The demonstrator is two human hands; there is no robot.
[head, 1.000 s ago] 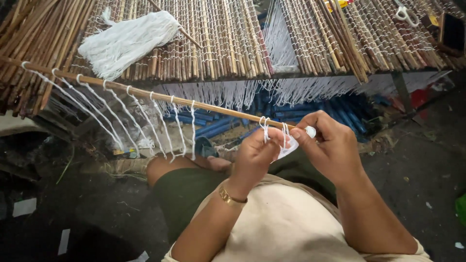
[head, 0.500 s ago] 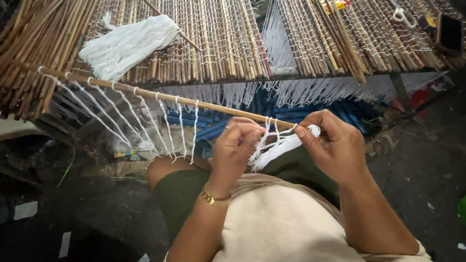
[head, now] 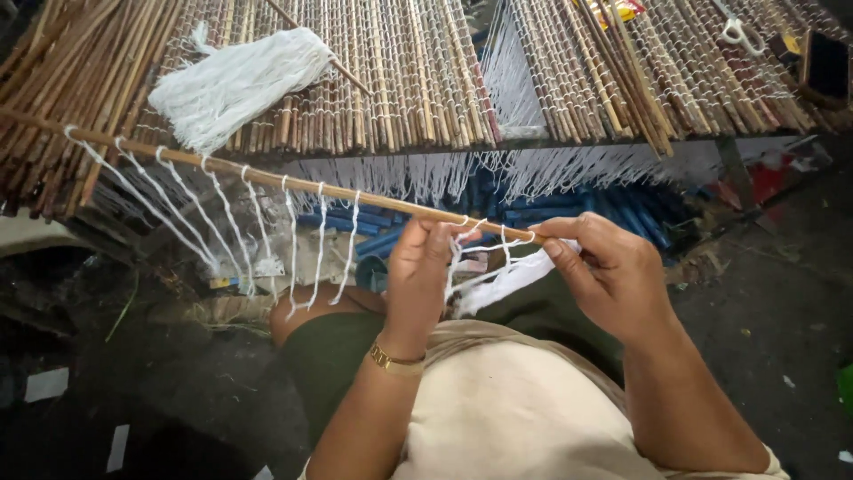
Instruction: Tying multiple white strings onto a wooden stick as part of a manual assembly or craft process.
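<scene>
A long thin bamboo stick (head: 267, 178) runs from upper left down to my hands, with several white string loops (head: 293, 253) tied along it and hanging down. My left hand (head: 422, 276), a gold bracelet on its wrist, pinches the white strings just under the stick. At the stick's right end my right hand (head: 604, 276) grips the tip together with a bunch of white strings (head: 502, 280) that stretch between both hands.
A mat of bamboo sticks (head: 426, 80) bound with white thread lies across the top, with a loose bundle of white string (head: 231, 84) on it. White scissors (head: 737, 31) and a dark phone (head: 822, 67) rest at its far right. Blue sticks (head: 569, 218) lie underneath.
My left hand has slid left along the stick, away from my right hand, drawing strings out between them. The stick has shifted slightly right and up.
</scene>
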